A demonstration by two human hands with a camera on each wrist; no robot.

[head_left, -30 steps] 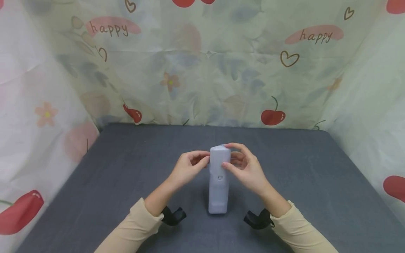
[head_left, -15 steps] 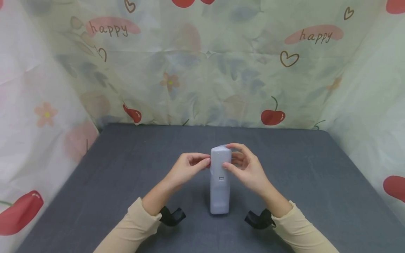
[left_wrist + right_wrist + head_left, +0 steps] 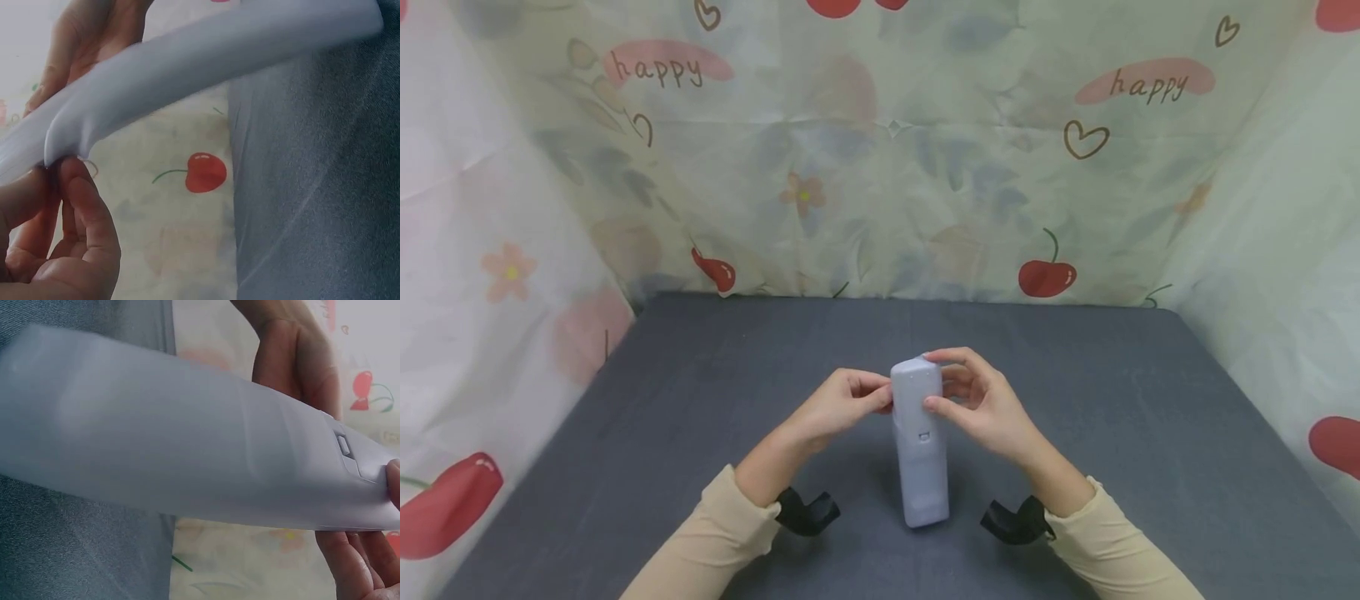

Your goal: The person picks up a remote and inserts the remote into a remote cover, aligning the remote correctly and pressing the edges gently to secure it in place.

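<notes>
A long, pale lavender-grey plastic device with rounded ends is held up in the head view, its lower end leaning slightly to the right. What kind of device it is, I cannot tell. My right hand grips its upper end, with the thumb on the near face and the index finger over the top edge. With thumb and index finger, my left hand pinches at the left side, on a raised lip in the left wrist view. A small latch in a recessed panel shows in the right wrist view.
Below the hands spreads a dark grey table surface. Patterned cloth with cherries, hearts and flowers hangs behind it and along both sides. Black straps or mounts stick out at both wrists.
The device has gone from nearly upright to tilted, its lower end swinging right and nearer to me. Its top and both hands have sunk slightly. Both hands keep their hold.
</notes>
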